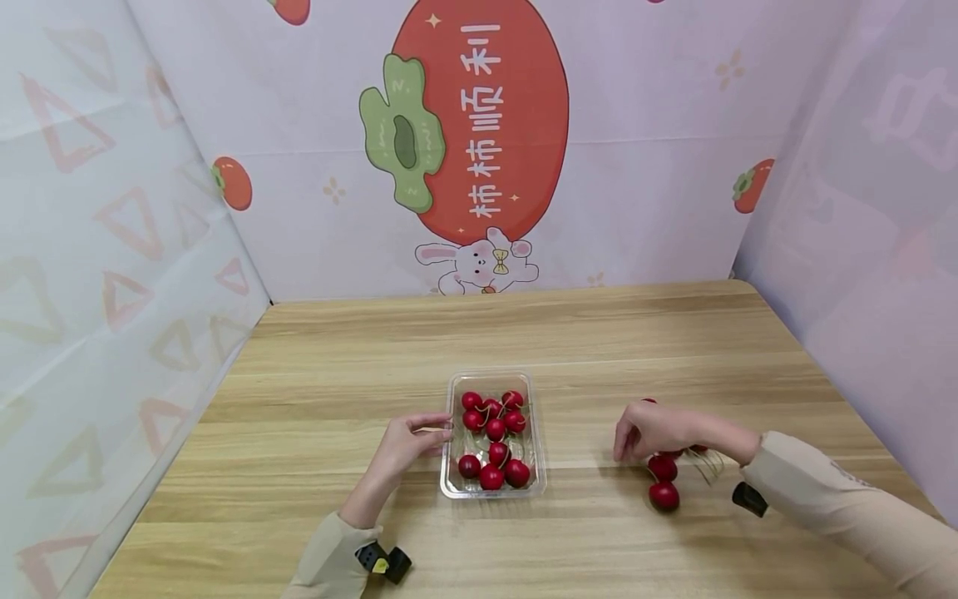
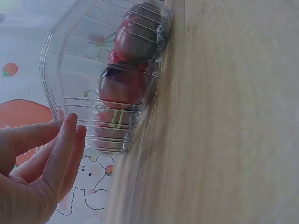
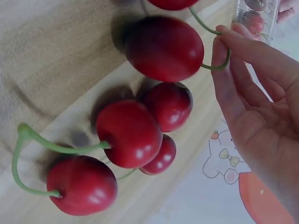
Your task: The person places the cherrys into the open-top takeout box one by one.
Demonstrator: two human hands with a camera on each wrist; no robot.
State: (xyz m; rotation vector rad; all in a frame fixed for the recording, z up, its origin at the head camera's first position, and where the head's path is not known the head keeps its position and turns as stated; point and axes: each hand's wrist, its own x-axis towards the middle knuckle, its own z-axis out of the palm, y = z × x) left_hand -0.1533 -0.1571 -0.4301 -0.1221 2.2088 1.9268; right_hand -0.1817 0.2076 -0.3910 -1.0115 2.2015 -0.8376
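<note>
A clear plastic box [image 1: 490,494] of red cherries [image 1: 516,472] with stems sits mid-table. At its left side, my left hand [image 1: 404,448] pinches the rim between thumb and fingers, which the left wrist view shows up close. On the right, my right hand [image 1: 657,428] reaches down over loose cherries [image 1: 664,497]. Its thumb and forefinger pinch the joined green stem [image 3: 226,58] of a cherry pair, seen in the right wrist view. One dark red cherry [image 3: 163,49] of that pair hangs beside the fingertips; the other is cut off by the frame's top edge.
More loose cherries [image 3: 128,133] with stems lie on the wooden table [image 1: 359,349] by the right wrist, partly hidden under the hand in the head view. A printed cloth backdrop [image 1: 636,166] stands behind the table, with cloth walls at both sides.
</note>
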